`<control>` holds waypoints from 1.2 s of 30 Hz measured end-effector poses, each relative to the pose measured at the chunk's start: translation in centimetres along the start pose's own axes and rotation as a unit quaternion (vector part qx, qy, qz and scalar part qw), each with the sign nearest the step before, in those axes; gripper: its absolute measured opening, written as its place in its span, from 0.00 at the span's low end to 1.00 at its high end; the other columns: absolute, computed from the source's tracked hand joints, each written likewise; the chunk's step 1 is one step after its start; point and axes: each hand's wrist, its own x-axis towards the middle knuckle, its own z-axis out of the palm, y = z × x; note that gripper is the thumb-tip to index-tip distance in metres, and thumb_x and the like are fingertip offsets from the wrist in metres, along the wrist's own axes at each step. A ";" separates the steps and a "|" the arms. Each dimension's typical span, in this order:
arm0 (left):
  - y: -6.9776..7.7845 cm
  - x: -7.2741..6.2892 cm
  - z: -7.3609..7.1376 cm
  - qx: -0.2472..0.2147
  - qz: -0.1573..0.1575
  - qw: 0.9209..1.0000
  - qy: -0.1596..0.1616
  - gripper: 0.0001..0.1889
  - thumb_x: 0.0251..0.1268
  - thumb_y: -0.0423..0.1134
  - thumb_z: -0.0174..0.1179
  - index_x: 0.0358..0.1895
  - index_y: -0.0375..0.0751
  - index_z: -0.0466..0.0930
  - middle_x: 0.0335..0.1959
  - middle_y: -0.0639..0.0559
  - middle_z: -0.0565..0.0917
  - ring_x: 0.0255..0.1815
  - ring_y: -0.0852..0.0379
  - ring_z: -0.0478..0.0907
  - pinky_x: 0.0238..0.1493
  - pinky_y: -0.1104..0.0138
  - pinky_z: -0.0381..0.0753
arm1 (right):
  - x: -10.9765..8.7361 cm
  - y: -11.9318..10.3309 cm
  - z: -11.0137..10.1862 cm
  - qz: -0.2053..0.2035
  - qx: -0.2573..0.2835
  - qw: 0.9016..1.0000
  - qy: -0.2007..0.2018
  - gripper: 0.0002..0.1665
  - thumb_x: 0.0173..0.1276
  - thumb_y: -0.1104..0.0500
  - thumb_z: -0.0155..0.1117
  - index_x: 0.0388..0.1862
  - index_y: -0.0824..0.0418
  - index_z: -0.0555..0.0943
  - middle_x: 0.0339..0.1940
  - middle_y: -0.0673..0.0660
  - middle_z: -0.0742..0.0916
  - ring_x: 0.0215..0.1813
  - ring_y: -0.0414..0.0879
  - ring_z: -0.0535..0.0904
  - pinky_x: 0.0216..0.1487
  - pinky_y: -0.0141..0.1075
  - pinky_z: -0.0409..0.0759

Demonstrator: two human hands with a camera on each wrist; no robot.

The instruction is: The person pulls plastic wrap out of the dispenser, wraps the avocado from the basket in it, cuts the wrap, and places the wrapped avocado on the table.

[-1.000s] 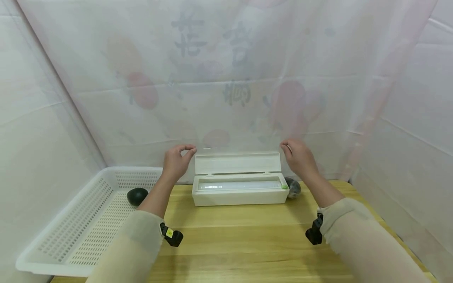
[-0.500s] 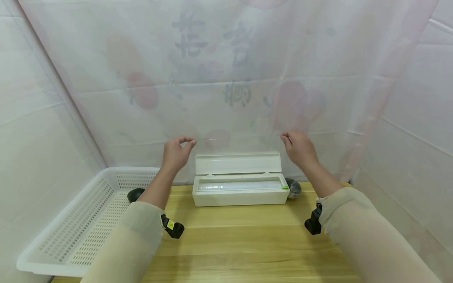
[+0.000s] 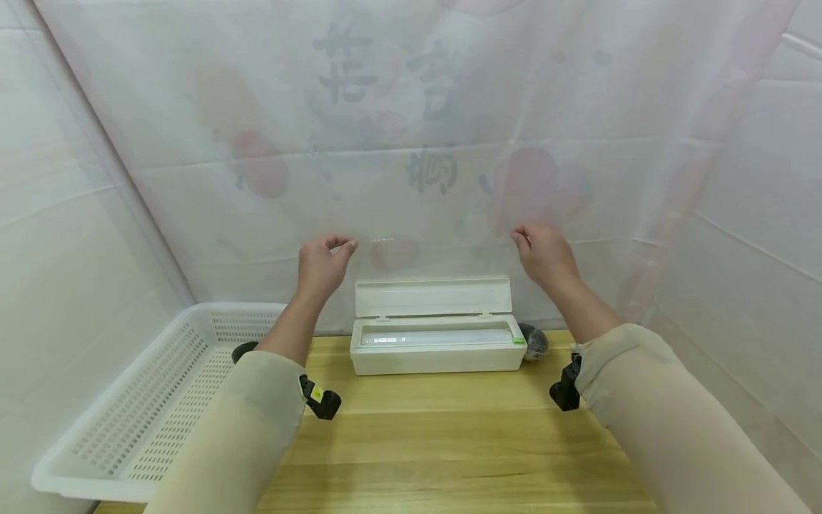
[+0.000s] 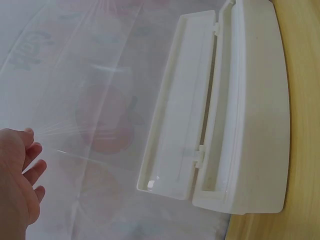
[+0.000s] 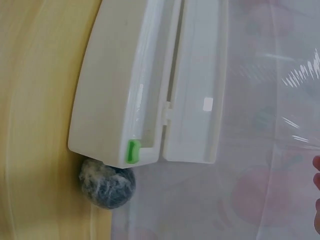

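Note:
A white cling film dispenser (image 3: 437,363) stands at the table's back edge, lid (image 3: 433,296) tipped back, a film roll (image 3: 443,337) inside. Clear cling film (image 4: 65,131) stretches between my raised hands; pleats and glints reveal it in the wrist views. With thumb and fingertips my left hand (image 3: 321,268) pinches its left corner, above and left of the dispenser. My right hand (image 3: 546,257) pinches the other side, above and right; only its fingertips enter the right wrist view. A green slider (image 5: 133,151) sits at the dispenser's right end.
Beside the dispenser's right end rests a dark round object (image 5: 107,185) wrapped in film. A white perforated basket (image 3: 48,475) stands left, with a dark green rounded object (image 3: 242,351) partly hidden behind my left forearm. A printed curtain (image 3: 411,107) hangs behind the table.
Both hands have risen steadily, drawing the cling film higher above the dispenser. My left forearm now covers more of the dark green object. The dispenser has stayed in place.

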 end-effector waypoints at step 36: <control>3.6 2.0 -1.8 0.024 0.074 0.996 0.046 0.12 0.69 0.43 0.61 0.44 0.38 0.88 0.47 0.44 0.88 0.58 0.49 0.80 0.59 0.56 0.76 | 2.0 -1.8 -3.5 -0.023 -0.019 0.998 0.048 0.16 0.78 0.60 0.50 0.48 0.71 0.80 0.46 0.70 0.83 0.50 0.64 0.77 0.53 0.56 0.74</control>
